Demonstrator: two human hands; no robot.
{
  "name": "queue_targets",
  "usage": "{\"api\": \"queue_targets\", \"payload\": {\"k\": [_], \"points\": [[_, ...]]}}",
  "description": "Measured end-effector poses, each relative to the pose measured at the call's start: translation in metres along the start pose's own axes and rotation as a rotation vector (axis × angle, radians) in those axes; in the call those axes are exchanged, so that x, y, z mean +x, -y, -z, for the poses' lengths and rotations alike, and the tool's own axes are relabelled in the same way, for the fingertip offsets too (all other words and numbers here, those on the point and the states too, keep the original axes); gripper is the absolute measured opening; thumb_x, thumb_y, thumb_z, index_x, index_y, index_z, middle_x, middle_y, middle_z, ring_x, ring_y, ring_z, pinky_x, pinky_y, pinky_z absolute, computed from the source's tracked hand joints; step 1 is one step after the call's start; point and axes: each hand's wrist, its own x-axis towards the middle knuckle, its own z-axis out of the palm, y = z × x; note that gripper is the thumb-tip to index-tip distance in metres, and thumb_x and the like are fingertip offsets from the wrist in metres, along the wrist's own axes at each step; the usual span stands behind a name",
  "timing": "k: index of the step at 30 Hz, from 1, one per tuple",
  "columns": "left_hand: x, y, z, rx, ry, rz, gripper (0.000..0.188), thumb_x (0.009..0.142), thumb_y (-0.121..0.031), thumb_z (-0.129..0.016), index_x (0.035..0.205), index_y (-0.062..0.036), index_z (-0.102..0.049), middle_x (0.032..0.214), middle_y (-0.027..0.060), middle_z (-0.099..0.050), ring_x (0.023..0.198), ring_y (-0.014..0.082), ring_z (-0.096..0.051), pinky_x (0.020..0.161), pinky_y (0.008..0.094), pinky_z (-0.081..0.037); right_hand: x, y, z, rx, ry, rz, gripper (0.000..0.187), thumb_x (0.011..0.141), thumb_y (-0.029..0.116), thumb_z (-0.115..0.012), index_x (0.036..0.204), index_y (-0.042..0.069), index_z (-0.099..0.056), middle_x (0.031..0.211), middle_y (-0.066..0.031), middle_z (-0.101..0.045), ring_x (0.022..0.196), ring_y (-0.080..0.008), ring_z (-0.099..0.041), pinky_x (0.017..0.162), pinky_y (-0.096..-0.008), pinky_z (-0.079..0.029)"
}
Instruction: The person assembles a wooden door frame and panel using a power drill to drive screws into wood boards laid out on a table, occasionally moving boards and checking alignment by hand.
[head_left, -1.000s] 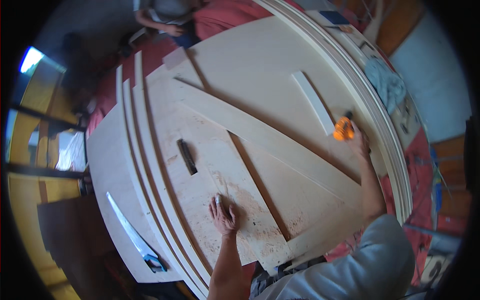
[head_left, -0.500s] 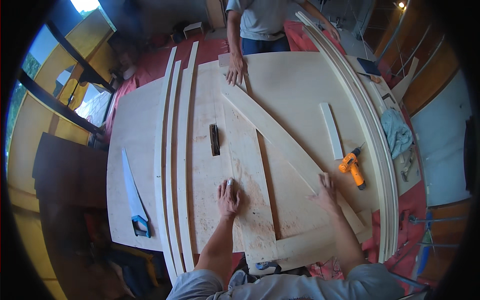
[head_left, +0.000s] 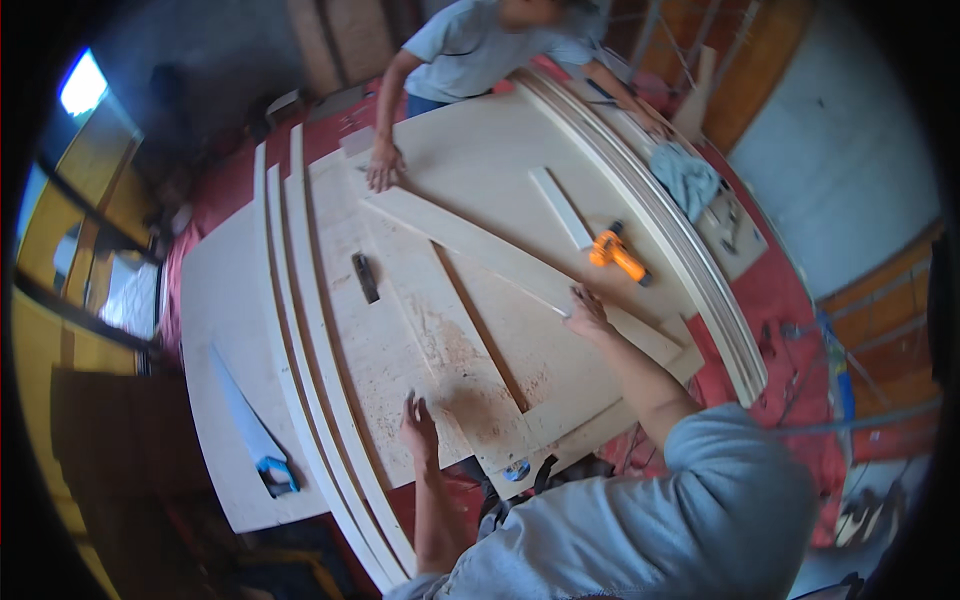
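A wide pale board [head_left: 480,243] lies diagonally across the plywood sheet [head_left: 230,300]. My right hand [head_left: 588,312] is closed around the edge of that board toward its near end. My left hand [head_left: 419,430] is off the wood, over the near side of the sheet, its fingers apart and nothing in them. Near it, wood shavings and a dark shadow cover another flat board [head_left: 450,330]. At the board's far end rests a co-worker's hand [head_left: 384,163]. A dark, narrow block-shaped tool [head_left: 366,278], possibly a hand plane, sits left of the diagonal board.
On the left lie a handsaw [head_left: 245,415] with a blue handle and three long wooden strips [head_left: 318,300]. An orange cordless drill [head_left: 618,254] and a short wood piece [head_left: 561,208] are on the right, inside a curved-looking bundle of long strips [head_left: 650,215]. Beyond is a grey-green cloth [head_left: 685,178].
My left hand has lifted from the board and drawn back toward me. My right hand now grips the diagonal board. The co-worker leans and reaches toward the right side. The view has turned.
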Motion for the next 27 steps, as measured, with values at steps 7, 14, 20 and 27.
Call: {"api": "queue_targets", "payload": {"k": [7,14,20,27], "points": [[-0.11,0.017,0.071,0.319,0.055,0.287,0.051,0.096,-0.058,-0.065,0.097,-0.0079,-0.078,0.063,0.0108,-0.069,0.057,0.0281,-0.067,0.057,0.0438,-0.051,-0.107,-0.033,-0.043,0.081,-0.135,0.045,0.074,0.087,0.027,-0.074,0.151,0.004,-0.045,0.159,-0.02,-0.037,0.149,-0.035,-0.037,0.123,-0.0531,-0.029],[-0.129,0.026,0.092,0.386,0.499,0.166,0.059,0.095,-0.065,-0.062,0.101,-0.0089,-0.079,0.076,0.0136,-0.075,0.075,0.0266,-0.075,0.068,0.0401,-0.055,-0.215,-0.07,-0.09,0.077,-0.234,-0.024,0.063,0.085,0.023,-0.07,0.142,0.003,-0.054,0.155,-0.0201,-0.042,0.143,-0.038,-0.043,0.119,-0.0519,-0.035],[-0.135,0.019,0.066,-0.011,0.867,0.349,0.063,0.095,-0.066,-0.062,0.105,-0.0065,-0.078,0.08,0.0115,-0.078,0.079,0.023,-0.075,0.072,0.0381,-0.056,-0.243,-0.086,-0.104,0.085,-0.303,-0.081,0.064,0.084,0.022,-0.071,0.142,0.002,-0.055,0.155,-0.0195,-0.042,0.142,-0.0368,-0.045,0.115,-0.0528,-0.038],[-0.116,0.012,0.032,-0.358,0.949,0.826,0.071,0.093,-0.067,-0.065,0.12,-0.0017,-0.073,0.114,0.0159,-0.077,0.1,0.0265,-0.073,0.083,0.0389,-0.056,-0.245,-0.083,-0.111,0.07,-0.31,-0.055,0.075,0.085,0.033,-0.078,0.145,-0.002,-0.05,0.155,-0.022,-0.041,0.144,-0.0387,-0.041,0.114,-0.0497,-0.04]]}}
